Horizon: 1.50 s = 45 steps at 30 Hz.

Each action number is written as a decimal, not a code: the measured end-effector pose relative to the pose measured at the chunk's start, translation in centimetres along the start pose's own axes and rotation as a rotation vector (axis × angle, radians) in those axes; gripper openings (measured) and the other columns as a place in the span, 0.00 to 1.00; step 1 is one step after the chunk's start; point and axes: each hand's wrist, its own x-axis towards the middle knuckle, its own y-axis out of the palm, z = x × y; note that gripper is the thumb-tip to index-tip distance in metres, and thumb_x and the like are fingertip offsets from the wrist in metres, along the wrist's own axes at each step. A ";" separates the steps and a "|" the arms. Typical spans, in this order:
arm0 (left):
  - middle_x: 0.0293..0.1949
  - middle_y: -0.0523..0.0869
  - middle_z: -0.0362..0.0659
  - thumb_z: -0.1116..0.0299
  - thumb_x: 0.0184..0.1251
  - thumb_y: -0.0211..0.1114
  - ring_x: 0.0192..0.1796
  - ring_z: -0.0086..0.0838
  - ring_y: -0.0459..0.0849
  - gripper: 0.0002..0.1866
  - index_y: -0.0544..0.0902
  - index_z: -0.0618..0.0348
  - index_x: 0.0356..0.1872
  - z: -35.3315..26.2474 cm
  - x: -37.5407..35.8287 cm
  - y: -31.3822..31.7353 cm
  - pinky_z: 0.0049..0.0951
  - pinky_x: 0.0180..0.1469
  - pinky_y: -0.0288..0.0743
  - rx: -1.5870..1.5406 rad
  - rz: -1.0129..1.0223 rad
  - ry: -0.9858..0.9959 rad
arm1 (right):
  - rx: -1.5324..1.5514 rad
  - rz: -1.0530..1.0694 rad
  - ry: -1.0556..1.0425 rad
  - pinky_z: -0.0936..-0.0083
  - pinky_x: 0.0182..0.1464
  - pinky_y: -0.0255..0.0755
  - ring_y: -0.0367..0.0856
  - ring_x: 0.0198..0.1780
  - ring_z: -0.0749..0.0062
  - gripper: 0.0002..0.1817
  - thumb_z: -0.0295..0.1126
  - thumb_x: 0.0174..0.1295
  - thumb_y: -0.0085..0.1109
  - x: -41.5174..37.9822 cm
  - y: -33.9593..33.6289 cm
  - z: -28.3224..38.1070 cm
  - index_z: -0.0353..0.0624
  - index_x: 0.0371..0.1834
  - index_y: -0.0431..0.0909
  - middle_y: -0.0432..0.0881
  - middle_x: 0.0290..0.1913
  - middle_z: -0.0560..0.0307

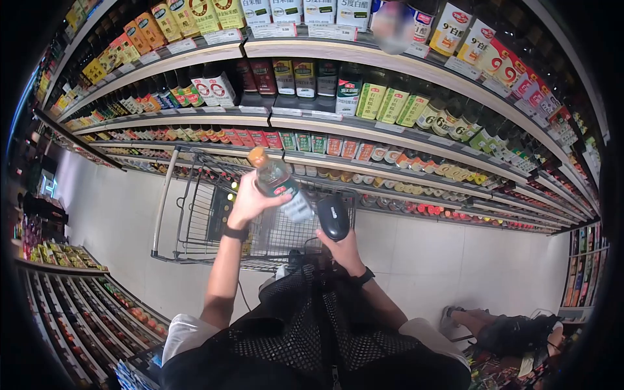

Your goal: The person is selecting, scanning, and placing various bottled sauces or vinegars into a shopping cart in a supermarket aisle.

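One orange-capped glass bottle (pixel 279 183) lies slanted across the left hand (pixel 251 203), fingers wrapped round it, above one wire shopping cart (pixel 195 214); the right hand (pixel 343 252) grips one black oval device (pixel 333 218), just beside the bottle

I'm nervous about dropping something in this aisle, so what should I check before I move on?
1. Left hand has a grip around the bottle: ok.
2. Orange cap on the bottle: ok; whether it is tight, cannot tell.
3. Right hand free to help: not ok, it holds a black device.
4. Label readable: cannot tell, its small print is blurred.
5. Other person apart from both hands: ok, off to the right.
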 end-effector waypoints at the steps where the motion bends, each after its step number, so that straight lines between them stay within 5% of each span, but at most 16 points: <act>1: 0.41 0.89 0.40 0.69 0.43 0.82 0.42 0.22 0.85 0.24 0.85 0.61 0.45 -0.6 1.2 -0.2 0.27 0.51 0.78 0.132 0.001 0.070 | -0.001 -0.076 -0.017 0.76 0.38 0.75 0.82 0.33 0.78 0.11 0.31 0.57 0.72 0.1 -0.3 0.2 0.35 0.37 0.82 0.85 0.31 0.60; 4: 0.41 0.90 0.41 0.71 0.37 0.81 0.42 0.29 0.87 0.27 0.87 0.54 0.46 -3.3 5.8 -0.2 0.29 0.51 0.79 0.486 -0.081 0.495 | 0.054 -0.197 -0.054 0.77 0.37 0.74 0.81 0.32 0.79 0.10 0.30 0.58 0.71 0.3 -1.6 -1.8 0.35 0.36 0.82 0.85 0.30 0.60; 6: 0.48 0.89 0.43 0.73 0.35 0.78 0.47 0.35 0.87 0.29 0.87 0.55 0.49 -4.4 8.5 -0.7 0.31 0.54 0.78 0.523 -0.049 0.465 | 0.068 -0.237 -0.039 0.78 0.36 0.74 0.80 0.32 0.81 0.10 0.30 0.59 0.70 -0.1 -2.4 -1.7 0.35 0.36 0.82 0.85 0.29 0.60; 8: 0.49 0.89 0.44 0.75 0.39 0.76 0.51 0.35 0.87 0.28 0.86 0.56 0.49 -5.3 11.6 -0.7 0.31 0.55 0.78 0.523 -0.076 0.699 | 0.118 -0.282 0.034 0.80 0.35 0.73 0.80 0.31 0.82 0.09 0.29 0.59 0.70 -0.5 -3.0 -2.2 0.35 0.35 0.82 0.84 0.29 0.61; 16: 0.46 0.90 0.44 0.74 0.42 0.80 0.50 0.29 0.88 0.27 0.86 0.53 0.50 -6.1 18.9 0.7 0.28 0.55 0.79 0.419 -0.060 0.590 | 0.119 -0.373 -0.023 0.79 0.38 0.74 0.80 0.34 0.82 0.10 0.28 0.59 0.70 -2.0 -5.1 -4.0 0.35 0.37 0.81 0.85 0.33 0.61; 18: 0.45 0.90 0.43 0.75 0.40 0.80 0.50 0.30 0.88 0.28 0.85 0.54 0.50 -5.4 19.9 1.0 0.29 0.55 0.78 0.395 -0.025 0.543 | 0.120 -0.368 0.049 0.78 0.48 0.75 0.83 0.43 0.79 0.13 0.25 0.59 0.68 -2.2 -5.7 -4.3 0.34 0.47 0.83 0.87 0.42 0.56; 22: 0.44 0.89 0.44 0.83 0.36 0.77 0.50 0.31 0.87 0.30 0.85 0.56 0.49 -3.8 21.3 1.8 0.29 0.55 0.77 0.408 -0.021 0.495 | 0.104 -0.394 0.038 0.77 0.48 0.75 0.83 0.44 0.78 0.14 0.26 0.59 0.69 -2.6 -6.4 -4.7 0.34 0.48 0.83 0.87 0.42 0.56; 30: 0.45 0.88 0.41 0.83 0.38 0.79 0.46 0.24 0.84 0.32 0.81 0.61 0.52 -1.4 23.1 2.5 0.27 0.54 0.77 0.260 -0.022 0.396 | 0.136 -0.421 0.118 0.77 0.49 0.76 0.83 0.45 0.78 0.14 0.26 0.59 0.69 -3.4 -7.4 -4.6 0.34 0.47 0.83 0.88 0.43 0.57; 39: 0.35 0.85 0.55 0.67 0.52 0.79 0.32 0.34 0.80 0.29 0.65 0.67 0.41 0.5 25.9 2.7 0.35 0.39 0.76 0.458 -0.176 0.348 | 0.172 -0.425 0.130 0.78 0.47 0.75 0.83 0.42 0.80 0.12 0.26 0.59 0.69 -3.2 -7.4 -5.4 0.35 0.45 0.83 0.87 0.41 0.59; 45: 0.43 0.85 0.60 0.66 0.55 0.77 0.46 0.48 0.84 0.29 0.65 0.69 0.45 1.2 26.1 4.4 0.40 0.49 0.75 0.380 -0.204 0.407 | 0.205 -0.457 0.121 0.79 0.42 0.76 0.82 0.38 0.80 0.11 0.26 0.57 0.69 -3.1 -7.4 -5.3 0.34 0.41 0.82 0.86 0.36 0.59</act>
